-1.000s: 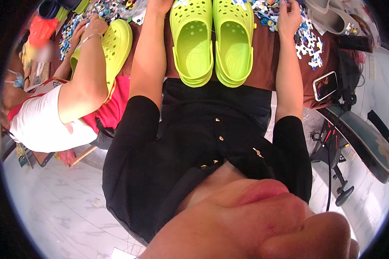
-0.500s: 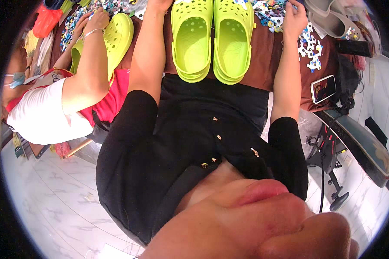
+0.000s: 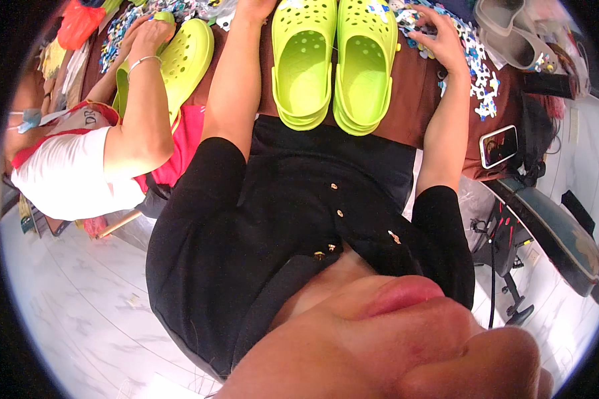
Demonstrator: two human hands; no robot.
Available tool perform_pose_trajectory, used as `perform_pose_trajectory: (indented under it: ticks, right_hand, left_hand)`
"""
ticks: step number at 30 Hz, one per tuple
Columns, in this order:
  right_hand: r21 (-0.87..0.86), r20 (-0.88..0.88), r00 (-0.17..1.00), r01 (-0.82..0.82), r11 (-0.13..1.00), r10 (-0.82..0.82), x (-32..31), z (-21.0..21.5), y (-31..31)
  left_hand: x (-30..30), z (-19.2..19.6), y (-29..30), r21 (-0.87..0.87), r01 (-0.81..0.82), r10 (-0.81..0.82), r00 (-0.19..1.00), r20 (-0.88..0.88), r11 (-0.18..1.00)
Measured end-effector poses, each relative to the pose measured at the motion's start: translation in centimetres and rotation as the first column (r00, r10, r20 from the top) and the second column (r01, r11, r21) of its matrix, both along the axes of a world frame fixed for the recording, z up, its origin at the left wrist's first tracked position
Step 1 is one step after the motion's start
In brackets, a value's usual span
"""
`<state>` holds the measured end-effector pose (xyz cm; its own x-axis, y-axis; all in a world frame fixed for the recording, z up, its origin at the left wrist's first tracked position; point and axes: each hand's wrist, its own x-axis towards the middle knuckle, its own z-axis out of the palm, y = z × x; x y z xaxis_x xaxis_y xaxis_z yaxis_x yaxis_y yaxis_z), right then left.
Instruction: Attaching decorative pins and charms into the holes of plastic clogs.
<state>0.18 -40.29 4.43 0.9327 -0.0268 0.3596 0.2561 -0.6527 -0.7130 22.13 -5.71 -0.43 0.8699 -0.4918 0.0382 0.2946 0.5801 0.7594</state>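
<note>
Two lime-green clogs [image 3: 304, 80] stand side by side in front of me, heels toward me. White and blue charms [image 3: 377, 9] sit on the upper of the right-hand clog. My right hand [image 3: 444, 41] is just right of that clog, over the loose charms, thumb and fingers apart in a curve. I make out nothing held between them. My left hand [image 3: 255, 9] is at the top edge beside the left-hand clog. The frame cuts off its fingers, so their grip is hidden.
A brown cloth [image 3: 406, 106] covers the table. Loose charms [image 3: 484, 93] lie in heaps at right and far left. Grey clogs [image 3: 509, 46] and a phone [image 3: 498, 146] are at the right. On the left, a co-worker's hands [image 3: 150, 36] work at another green clog [image 3: 190, 60].
My right hand has moved left and a little toward me, from the charm heap to beside the clog, its fingers spreading. The whole view has shifted slightly.
</note>
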Motion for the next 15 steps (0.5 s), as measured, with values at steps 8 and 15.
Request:
perform_pose_trajectory:
  ticks: [8,15]
  right_hand:
    - [-0.208,0.181,0.943,0.313,0.927,-0.278,1.3,-2.7,-2.1]
    - [0.000,0.398,0.674,0.678,0.735,-0.622,1.6,-3.4,-3.8]
  left_hand:
    - [0.0,0.2,-0.1,-0.012,0.033,-0.033,0.999,0.005,0.999]
    - [-0.2,0.5,-0.3,0.002,0.016,-0.016,1.000,-0.017,1.000]
